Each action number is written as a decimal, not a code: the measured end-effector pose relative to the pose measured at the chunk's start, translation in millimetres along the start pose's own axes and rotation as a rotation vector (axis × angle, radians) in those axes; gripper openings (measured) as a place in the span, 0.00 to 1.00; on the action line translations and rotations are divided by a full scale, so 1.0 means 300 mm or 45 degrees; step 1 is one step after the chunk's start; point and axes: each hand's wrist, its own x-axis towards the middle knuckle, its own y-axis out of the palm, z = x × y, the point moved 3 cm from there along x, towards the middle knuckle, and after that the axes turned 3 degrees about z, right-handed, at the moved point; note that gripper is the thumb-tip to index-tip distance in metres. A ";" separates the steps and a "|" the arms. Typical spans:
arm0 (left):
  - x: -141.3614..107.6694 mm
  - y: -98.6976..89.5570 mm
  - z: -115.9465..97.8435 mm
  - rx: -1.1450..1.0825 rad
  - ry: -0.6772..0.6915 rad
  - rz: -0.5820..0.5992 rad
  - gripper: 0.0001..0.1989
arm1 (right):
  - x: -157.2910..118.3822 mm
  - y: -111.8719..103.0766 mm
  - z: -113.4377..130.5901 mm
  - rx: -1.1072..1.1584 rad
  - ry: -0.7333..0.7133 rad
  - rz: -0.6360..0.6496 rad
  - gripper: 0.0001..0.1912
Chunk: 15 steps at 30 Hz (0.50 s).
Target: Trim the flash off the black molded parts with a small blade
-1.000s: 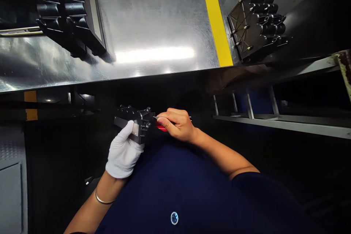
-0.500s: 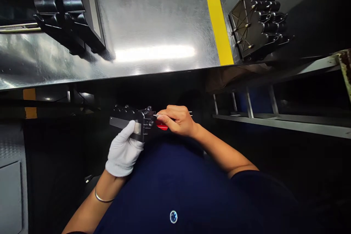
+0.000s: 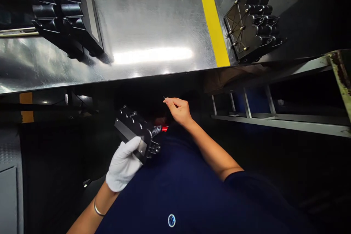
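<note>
My left hand (image 3: 123, 164), in a white fabric glove, is shut on a black moulded plastic part (image 3: 134, 128) with several round studs and a flat grey face. The part is tilted, with its studded end toward the lower right. My right hand (image 3: 178, 111) is bare and stands apart from the part, its fingertips pinched on a thin metal pin (image 3: 163, 98). Below that hand, a small red object (image 3: 163, 128) sits close to my dark blue shirt. The shadow and the black part partly hide it, and I cannot tell what it is.
A shiny steel table edge (image 3: 115, 76) runs across the view, with a yellow stripe (image 3: 212, 18) on its top. Black moulded parts (image 3: 65, 14) stack at the upper left, and another (image 3: 249, 25) lies at the upper right. A grey metal rack (image 3: 274, 120) stands on the right.
My left hand has turned the black part and brought it lower. My right hand has risen away from the part, and the red object now shows apart from that hand.
</note>
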 end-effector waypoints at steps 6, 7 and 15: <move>0.042 -0.011 -0.053 0.075 0.390 -0.077 0.20 | -0.074 -0.013 0.117 0.129 -0.144 0.410 0.25; 0.046 -0.011 -0.063 0.140 0.514 -0.038 0.20 | -0.084 -0.011 0.139 0.141 -0.164 0.441 0.24; 0.020 -0.003 -0.065 0.466 0.853 -0.012 0.17 | -0.087 0.005 0.173 0.137 -0.187 0.541 0.24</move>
